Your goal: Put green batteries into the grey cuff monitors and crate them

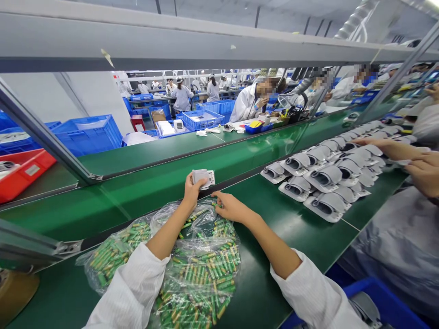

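- Two bare hands in view: left hand [191, 193] closed on a small grey plastic housing [203, 178], its underside hidden by the fingers.
- Right hand [230, 206] open, fingertips [217, 196] resting on a clear polythene bag [202, 269].
- Green cylindrical batteries [209, 269] inside the bag, blurred by film, cut off at lower frame edge.
- Green table [291, 242] carries ribbed white moulded units [315, 176], near a co-worker's hand [423, 171].

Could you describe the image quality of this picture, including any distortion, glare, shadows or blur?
In the head view, wide-angle distortion bends the grey overhead beam and the green conveyor belt towards the edges; the clear plastic bag shows small glare highlights; the lighting looks even, with soft shadows; the far workshop stays fairly sharp.
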Demonstrator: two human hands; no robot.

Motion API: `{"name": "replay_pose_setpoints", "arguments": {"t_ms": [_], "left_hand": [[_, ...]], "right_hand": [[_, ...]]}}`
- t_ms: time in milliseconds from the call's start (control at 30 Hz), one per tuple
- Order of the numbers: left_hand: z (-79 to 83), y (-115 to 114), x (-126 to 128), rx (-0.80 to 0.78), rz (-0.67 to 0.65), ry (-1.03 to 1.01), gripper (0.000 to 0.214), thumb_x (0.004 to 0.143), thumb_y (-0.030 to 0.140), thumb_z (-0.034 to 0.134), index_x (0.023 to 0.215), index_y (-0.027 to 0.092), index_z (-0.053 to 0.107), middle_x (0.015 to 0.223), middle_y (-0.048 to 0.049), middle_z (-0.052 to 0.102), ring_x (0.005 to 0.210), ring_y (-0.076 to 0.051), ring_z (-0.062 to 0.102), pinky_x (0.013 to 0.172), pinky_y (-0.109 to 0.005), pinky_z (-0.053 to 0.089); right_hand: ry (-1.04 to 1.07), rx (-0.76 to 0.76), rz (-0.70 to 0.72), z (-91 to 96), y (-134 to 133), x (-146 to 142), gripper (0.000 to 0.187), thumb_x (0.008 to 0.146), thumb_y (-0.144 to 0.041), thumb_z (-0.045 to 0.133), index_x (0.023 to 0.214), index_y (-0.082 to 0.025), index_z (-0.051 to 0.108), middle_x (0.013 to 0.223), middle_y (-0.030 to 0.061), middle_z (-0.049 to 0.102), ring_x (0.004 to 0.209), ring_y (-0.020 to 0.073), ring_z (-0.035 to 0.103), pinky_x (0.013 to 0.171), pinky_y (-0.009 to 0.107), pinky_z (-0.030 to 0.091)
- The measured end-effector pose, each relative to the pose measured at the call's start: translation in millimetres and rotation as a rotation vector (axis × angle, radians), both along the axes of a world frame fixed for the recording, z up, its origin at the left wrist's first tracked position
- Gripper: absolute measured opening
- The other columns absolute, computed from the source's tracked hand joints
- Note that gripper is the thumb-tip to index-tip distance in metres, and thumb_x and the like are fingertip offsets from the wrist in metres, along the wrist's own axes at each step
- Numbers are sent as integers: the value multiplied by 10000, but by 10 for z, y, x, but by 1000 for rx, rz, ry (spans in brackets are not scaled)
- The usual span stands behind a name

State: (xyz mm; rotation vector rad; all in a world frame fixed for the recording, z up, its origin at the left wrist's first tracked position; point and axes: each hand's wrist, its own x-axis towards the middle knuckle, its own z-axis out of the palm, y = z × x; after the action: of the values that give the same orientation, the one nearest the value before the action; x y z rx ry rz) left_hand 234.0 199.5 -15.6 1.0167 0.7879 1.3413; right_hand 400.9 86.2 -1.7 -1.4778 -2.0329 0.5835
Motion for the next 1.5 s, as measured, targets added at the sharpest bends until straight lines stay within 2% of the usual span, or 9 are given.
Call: {"name": "replay_pose_setpoints", "arguments": {"t_ms": [67, 133, 300, 500, 733, 967, 1200, 1367, 1500], "left_hand": [[2, -31, 17, 15, -20, 48, 753, 619, 385, 948, 1269, 216, 608, 1253, -97, 716, 1157, -282, 692, 1024, -412, 547], [1, -50, 28, 47, -5, 127, 796, 589, 395, 963, 1276, 212, 605, 1266, -102, 710, 1171, -290, 682, 1037, -417, 533], [23, -98, 18, 148, -48, 326, 799, 608, 466, 953, 1276, 199, 604, 1264, -117, 699, 1167, -298, 661, 1028, -410, 510], [126, -189, -35, 287, -263, 524, 595, 748, 546, 851, 1177, 176, 668, 1082, -62, 707, 983, -251, 647, 911, -356, 501], [57, -130, -47, 258, -288, 594, 606, 763, 534, 838, 1222, 181, 658, 1140, -76, 727, 1042, -273, 674, 954, -375, 521], [-23, -86, -26, 163, -314, 544, 800, 725, 502, 868, 1392, 175, 572, 1105, -87, 739, 958, -263, 699, 918, -394, 555], [-9, -144, 15, 198, -189, 549, 676, 672, 349, 893, 1314, 247, 708, 1104, -63, 737, 995, -284, 682, 987, -422, 544], [42, -156, 39, 134, -222, 479, 682, 629, 278, 890, 1292, 265, 733, 1159, -66, 731, 1036, -300, 672, 1018, -433, 530], [56, -149, 38, 152, -202, 503, 681, 632, 313, 891, 1292, 249, 736, 1135, -70, 733, 1009, -293, 679, 1013, -432, 534]], "right_hand": [[33, 80, -42, -48, 48, 4, 371, 906, -126, 595, 1267, -171, 670, 994, 59, 705, 747, 159, 596, 737, 268, 438], [98, 171, -134, -91, 103, 21, 317, 940, -158, 579, 1235, -176, 694, 1005, 63, 733, 682, 149, 577, 741, 280, 454], [285, 367, -388, -122, 156, 79, 271, 1027, -385, 615, 1196, -193, 704, 1009, 74, 783, 566, 148, 556, 681, 297, 479], [254, 562, -378, -113, 135, 108, 254, 1058, -386, 572, 1040, -192, 735, 989, 98, 752, 661, 177, 608, 742, 331, 531], [230, 472, -372, -170, 182, 140, 169, 1001, -307, 589, 1019, -198, 718, 964, 77, 745, 634, 166, 575, 748, 337, 530], [150, 422, -311, -198, 205, 194, 131, 969, -260, 586, 968, -185, 694, 980, 83, 642, 738, 179, 585, 723, 305, 479], [-43, 360, -237, -182, 201, 245, 115, 980, -213, 551, 923, -199, 650, 931, 74, 629, 849, 217, 603, 756, 303, 439], [-116, 311, -256, -96, 133, 236, 111, 1002, -231, 569, 946, -210, 662, 981, 72, 650, 861, 216, 613, 725, 295, 419], [-138, 291, -276, -39, 92, 232, 130, 1017, -249, 576, 963, -214, 689, 998, 61, 664, 867, 207, 630, 705, 284, 407]]}}
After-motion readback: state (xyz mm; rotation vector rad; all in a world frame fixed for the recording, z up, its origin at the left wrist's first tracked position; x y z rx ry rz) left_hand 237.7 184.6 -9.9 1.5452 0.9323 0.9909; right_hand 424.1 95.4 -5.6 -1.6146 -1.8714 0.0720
